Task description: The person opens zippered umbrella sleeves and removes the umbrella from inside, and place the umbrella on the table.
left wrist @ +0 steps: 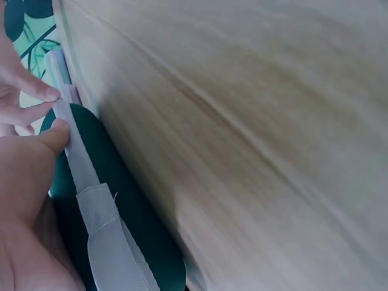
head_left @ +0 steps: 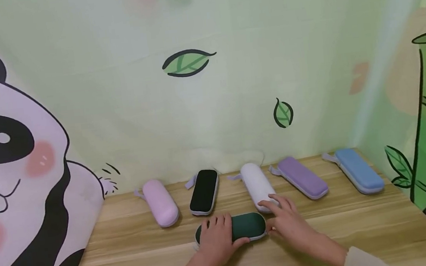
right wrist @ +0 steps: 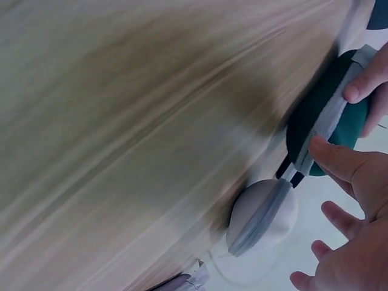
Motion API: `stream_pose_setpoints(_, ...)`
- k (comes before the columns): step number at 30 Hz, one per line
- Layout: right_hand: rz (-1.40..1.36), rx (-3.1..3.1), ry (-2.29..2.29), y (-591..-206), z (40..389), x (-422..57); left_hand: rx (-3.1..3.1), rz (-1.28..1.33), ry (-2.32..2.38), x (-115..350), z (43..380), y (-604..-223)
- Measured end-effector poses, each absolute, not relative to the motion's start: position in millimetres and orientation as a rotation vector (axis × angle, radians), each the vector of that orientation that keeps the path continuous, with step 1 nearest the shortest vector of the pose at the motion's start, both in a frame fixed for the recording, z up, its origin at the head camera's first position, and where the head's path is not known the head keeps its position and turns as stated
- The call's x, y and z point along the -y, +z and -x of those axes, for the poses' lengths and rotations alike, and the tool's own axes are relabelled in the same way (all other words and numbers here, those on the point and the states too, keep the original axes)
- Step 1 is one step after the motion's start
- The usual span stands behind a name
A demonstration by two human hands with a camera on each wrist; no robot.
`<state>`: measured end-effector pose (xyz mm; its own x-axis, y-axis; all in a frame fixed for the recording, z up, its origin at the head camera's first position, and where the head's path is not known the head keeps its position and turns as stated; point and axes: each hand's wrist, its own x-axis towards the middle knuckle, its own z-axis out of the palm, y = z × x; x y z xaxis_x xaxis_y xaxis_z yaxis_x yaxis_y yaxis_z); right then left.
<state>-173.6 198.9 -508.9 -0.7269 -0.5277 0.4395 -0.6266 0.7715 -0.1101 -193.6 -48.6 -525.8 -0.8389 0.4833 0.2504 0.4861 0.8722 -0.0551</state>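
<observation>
A dark green zip case lies crosswise near the front of the wooden table. My left hand grips its left half, fingers over the top and thumb along the near side. In the left wrist view that thumb presses the grey zip band; a fabric strap is on the same side. At the case's right end, my right hand pinches the end of the zip band between thumb and a finger; the zip pull itself is hidden. Its other fingers spread near a white case.
Behind stand a pink case, a black case, a purple case and a blue case, in a row with the white one. A printed cloth backdrop rises at the table's back edge.
</observation>
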Motion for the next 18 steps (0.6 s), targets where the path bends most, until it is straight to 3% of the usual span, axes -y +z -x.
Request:
stream_pose_setpoints(14,-0.798,2.593,0.186,-521.4,182.8,-188.1,2.835,1.426,-0.209,116.6,186.7,-524.0)
stream_pose_setpoints(18,-0.799,2.602,0.135,-516.0,189.5,-183.6,2.75,1.479,-0.24,115.9,186.8,-523.8)
